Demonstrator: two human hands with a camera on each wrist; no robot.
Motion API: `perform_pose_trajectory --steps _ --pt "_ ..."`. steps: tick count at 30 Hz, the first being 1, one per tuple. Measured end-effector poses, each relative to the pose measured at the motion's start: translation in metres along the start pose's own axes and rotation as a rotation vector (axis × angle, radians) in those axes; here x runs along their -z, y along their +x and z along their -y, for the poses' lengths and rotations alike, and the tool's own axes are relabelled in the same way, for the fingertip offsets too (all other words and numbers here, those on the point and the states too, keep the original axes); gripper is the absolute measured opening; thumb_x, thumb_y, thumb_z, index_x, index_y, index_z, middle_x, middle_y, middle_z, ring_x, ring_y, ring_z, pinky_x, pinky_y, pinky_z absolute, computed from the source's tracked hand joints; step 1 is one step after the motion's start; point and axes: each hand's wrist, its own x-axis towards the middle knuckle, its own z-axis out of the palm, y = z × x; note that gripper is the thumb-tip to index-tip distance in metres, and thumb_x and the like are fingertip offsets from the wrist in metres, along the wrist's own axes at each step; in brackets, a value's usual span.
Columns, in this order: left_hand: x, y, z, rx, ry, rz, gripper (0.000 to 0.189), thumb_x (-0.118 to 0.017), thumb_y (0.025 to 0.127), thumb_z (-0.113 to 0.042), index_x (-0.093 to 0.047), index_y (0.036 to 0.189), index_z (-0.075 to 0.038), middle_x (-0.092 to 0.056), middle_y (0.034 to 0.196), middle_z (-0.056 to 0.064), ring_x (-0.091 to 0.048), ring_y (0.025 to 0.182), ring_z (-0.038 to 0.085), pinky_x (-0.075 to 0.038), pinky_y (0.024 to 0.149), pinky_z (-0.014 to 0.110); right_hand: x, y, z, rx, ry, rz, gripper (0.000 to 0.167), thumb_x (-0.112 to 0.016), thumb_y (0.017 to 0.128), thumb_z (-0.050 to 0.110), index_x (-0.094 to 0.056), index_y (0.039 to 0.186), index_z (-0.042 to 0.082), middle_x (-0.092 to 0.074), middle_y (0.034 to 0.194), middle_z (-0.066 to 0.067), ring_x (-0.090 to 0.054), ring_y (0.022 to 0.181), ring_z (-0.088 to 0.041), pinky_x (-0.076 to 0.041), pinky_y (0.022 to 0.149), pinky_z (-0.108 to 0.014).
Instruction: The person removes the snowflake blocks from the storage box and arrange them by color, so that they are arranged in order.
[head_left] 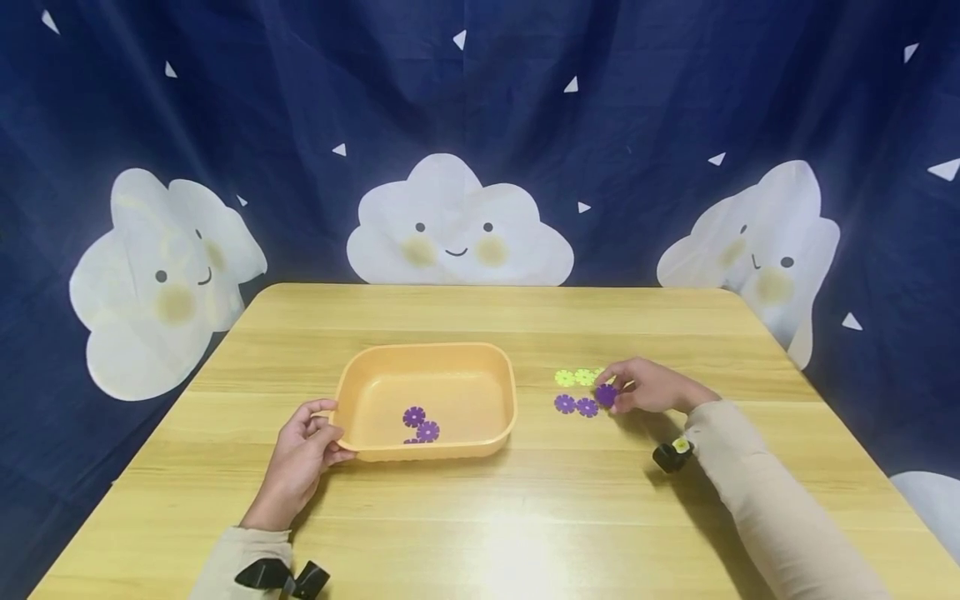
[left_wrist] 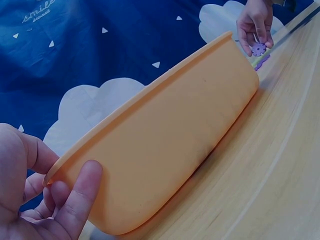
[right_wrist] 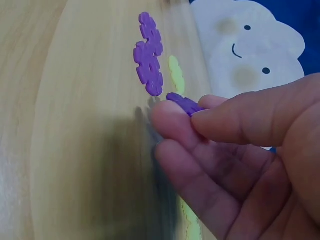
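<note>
My left hand point(head_left: 295, 457) grips the near left corner of an orange plastic basin point(head_left: 431, 452), thumb on the outside and fingers at the rim. Inside the basin lie a few purple snowflake-shaped discs point(head_left: 427, 431), partly hidden by its near wall. To the right, my right hand point(head_left: 651, 387) pinches a purple snowflake disc point(right_wrist: 185, 103) between thumb and fingertips, just above the table. Left of that hand, two purple discs point(right_wrist: 148, 62) lie on the wood. Behind them is a row of yellow-green discs point(head_left: 573, 378), its right end partly covered by my fingers.
The wooden table point(head_left: 465, 517) reaches back to a dark blue curtain point(head_left: 637, 108) printed with smiling clouds and small white triangles. Black camera mounts point(head_left: 672, 455) sit on both wrists over beige sleeves.
</note>
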Motion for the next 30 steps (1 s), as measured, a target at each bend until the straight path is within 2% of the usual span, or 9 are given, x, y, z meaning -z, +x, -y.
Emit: perform_pose_trajectory --steps 5,8,16,30 --pt "0.0002 -0.0004 -0.0009 0.001 0.003 0.004 0.036 -0.046 0.088 0.015 -0.04 0.121 0.002 -0.043 0.08 0.005 -0.049 0.06 0.01 -0.062 0.059 0.03 -0.0002 -0.0022 0.003 -0.047 -0.02 0.006 0.04 -0.073 0.079 0.001 -0.065 0.118 0.001 -0.065 0.098 -0.009 -0.062 0.094 -0.027 -0.057 0.084 -0.041" --pt "0.0004 -0.0005 -0.0009 0.0 0.001 0.003 0.036 -0.046 0.088 0.015 -0.041 0.121 0.002 -0.043 0.08 0.005 -0.049 0.06 0.01 -0.062 0.059 0.03 -0.0007 -0.0027 0.0048 -0.047 -0.024 0.027 0.042 -0.071 0.078 -0.001 -0.063 0.12 -0.002 -0.066 0.094 -0.008 -0.064 0.088 -0.023 -0.058 0.083 -0.038" --pt "0.0012 -0.0004 0.0005 -0.002 0.006 0.004 0.036 -0.046 0.087 0.014 -0.041 0.12 0.0 -0.044 0.08 0.005 -0.049 0.06 0.01 -0.062 0.059 0.03 -0.0027 -0.0022 0.0074 -0.078 0.027 0.09 0.035 -0.062 0.087 -0.006 -0.058 0.122 -0.006 -0.066 0.082 -0.008 -0.067 0.072 -0.021 -0.061 0.067 -0.03" --pt "0.0019 -0.0009 0.001 -0.002 0.007 0.01 0.035 -0.046 0.088 0.014 -0.041 0.119 0.0 -0.043 0.081 0.005 -0.049 0.061 0.01 -0.062 0.06 0.031 -0.0043 -0.0008 0.0061 -0.11 0.014 0.094 0.034 -0.064 0.088 -0.003 -0.059 0.121 -0.003 -0.066 0.074 -0.006 -0.066 0.069 -0.021 -0.06 0.066 -0.031"
